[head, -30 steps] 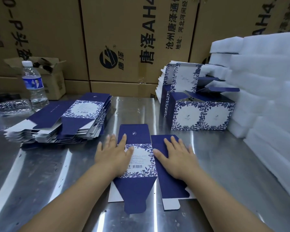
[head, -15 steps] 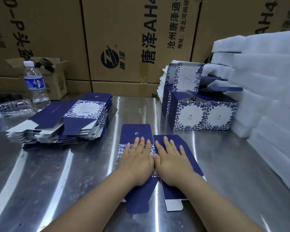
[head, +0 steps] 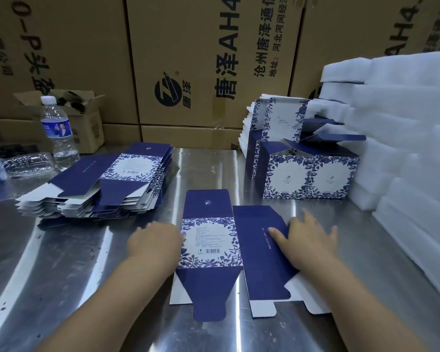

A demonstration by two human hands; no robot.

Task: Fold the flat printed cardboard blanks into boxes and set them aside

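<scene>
Left hand (head: 154,241): ours, fingers curled at the blank's (head: 211,240) left edge, grip not discernible. Blank: flat on the table (head: 61,262), between both hands. Right hand (head: 309,237): ours, spread wide, palm down on the blank's right edge. Far left: bottle (head: 59,130), then blank stack (head: 107,184). Far right: folded boxes (head: 305,171), touching foam (head: 404,148).

Blank (head: 211,240) lies flat on worktop (head: 61,262), navy with floral barcode panel. Stack of blanks (head: 107,184) left. Folded boxes (head: 308,174) upright, far right.
</scene>
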